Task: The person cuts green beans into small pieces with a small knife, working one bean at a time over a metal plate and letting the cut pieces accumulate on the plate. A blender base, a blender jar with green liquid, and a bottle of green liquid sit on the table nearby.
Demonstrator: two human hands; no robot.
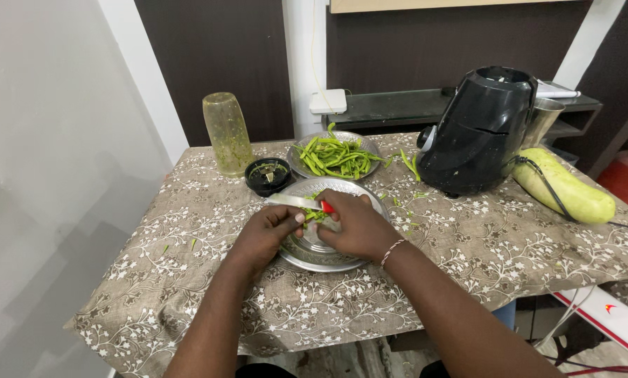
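Both my hands work over a steel plate (307,259) in the middle of the table. My right hand (359,227) grips a knife (293,201) with a red handle, its blade pointing left. My left hand (268,234) pinches a small bunch of green beans (312,215) right under the blade. Behind this plate stands a second steel plate (296,164) heaped with whole green beans (336,157).
A black blender base (478,133) stands at the right, a pale green bottle gourd (562,185) beside it. An upturned blender jar (228,134) and a black blade cap (268,175) sit at the back left. Bean scraps lie on the patterned tablecloth (468,245).
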